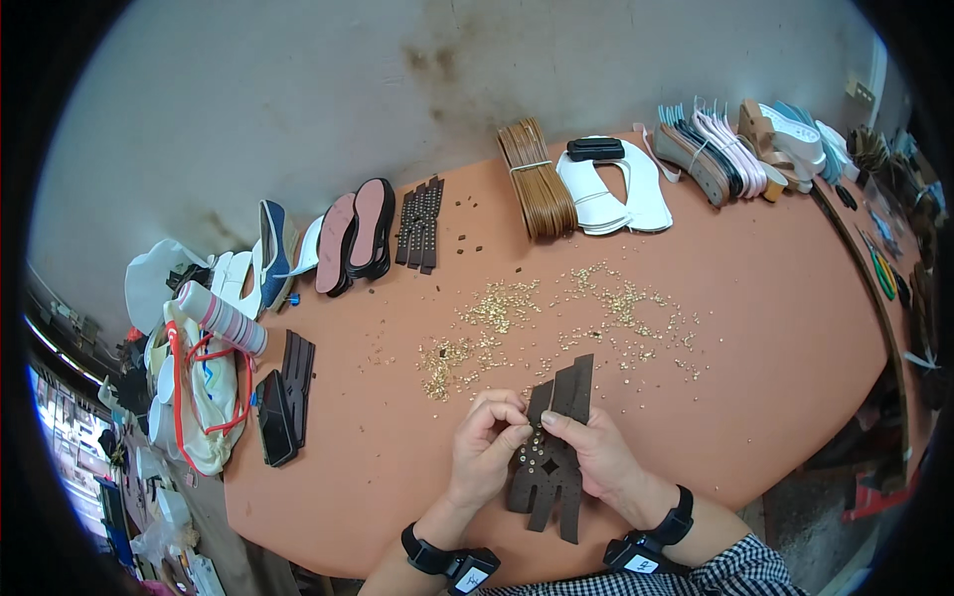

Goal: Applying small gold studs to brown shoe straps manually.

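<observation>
A dark brown leather sandal upper (550, 467) with cut straps and gold studs lies at the near edge of the orange table (775, 298). My right hand (596, 452) grips it from the right, thumb on its top. My left hand (487, 437) is pinched at its left edge, fingertips on a row of studs. Loose gold studs (556, 318) are scattered over the table just beyond my hands.
Along the far edge lie studded brown straps (420, 223), pink soles (353, 238), a bundle of tan strips (537, 179), white uppers (616, 189) and stacked soles (735, 149). At the left sit black strap pieces (286, 397) and a white bag (199, 387).
</observation>
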### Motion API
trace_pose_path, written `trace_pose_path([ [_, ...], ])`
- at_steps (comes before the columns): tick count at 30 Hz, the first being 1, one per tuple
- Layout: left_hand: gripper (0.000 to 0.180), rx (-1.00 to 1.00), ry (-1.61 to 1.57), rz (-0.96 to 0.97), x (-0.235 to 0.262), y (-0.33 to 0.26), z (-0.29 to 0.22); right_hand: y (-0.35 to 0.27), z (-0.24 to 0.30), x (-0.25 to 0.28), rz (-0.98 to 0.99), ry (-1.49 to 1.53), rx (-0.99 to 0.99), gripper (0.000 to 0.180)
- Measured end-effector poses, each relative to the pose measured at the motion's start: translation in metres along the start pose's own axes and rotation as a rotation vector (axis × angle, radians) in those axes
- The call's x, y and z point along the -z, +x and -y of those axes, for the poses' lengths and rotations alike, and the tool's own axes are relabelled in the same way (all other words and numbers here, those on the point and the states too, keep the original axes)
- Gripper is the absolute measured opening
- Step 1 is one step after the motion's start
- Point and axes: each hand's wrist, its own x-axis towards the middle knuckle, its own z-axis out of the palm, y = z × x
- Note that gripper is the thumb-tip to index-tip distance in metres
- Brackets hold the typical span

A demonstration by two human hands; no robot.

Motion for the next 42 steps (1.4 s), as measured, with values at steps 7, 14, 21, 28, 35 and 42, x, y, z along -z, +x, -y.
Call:
trace_pose_path([
  [7, 0.008, 0.0, -0.046, -0.009, 0.001, -0.001, 0.001, -0.001, 0.001, -0.003, 0.01, -0.071, 0.038, 0.016],
  [14, 0.011, 0.082, -0.149, -0.022, 0.0, -0.004, 0.001, -0.002, 0.001, -0.002, 0.023, -0.131, 0.031, 0.017],
  [21, 0.019, 0.171, -0.273, -0.043, 0.003, -0.004, -0.002, -0.002, 0.006, -0.001, 0.033, -0.197, -0.008, 0.018],
  [28, 0.021, 0.222, -0.34, -0.047, 0.011, -0.002, 0.005, -0.003, 0.004, -0.001, 0.026, -0.348, 0.046, 0.019],
  [35, 0.022, 0.195, -0.245, -0.134, 0.005, -0.005, 0.006, -0.003, 0.001, -0.009, -0.007, -0.291, 0.044, 0.017],
  [42, 0.014, 0.249, 0.021, -0.368, 0.055, 0.016, -0.019, 0.003, 0.004, -0.002, -0.187, -0.279, -0.007, 0.009],
])
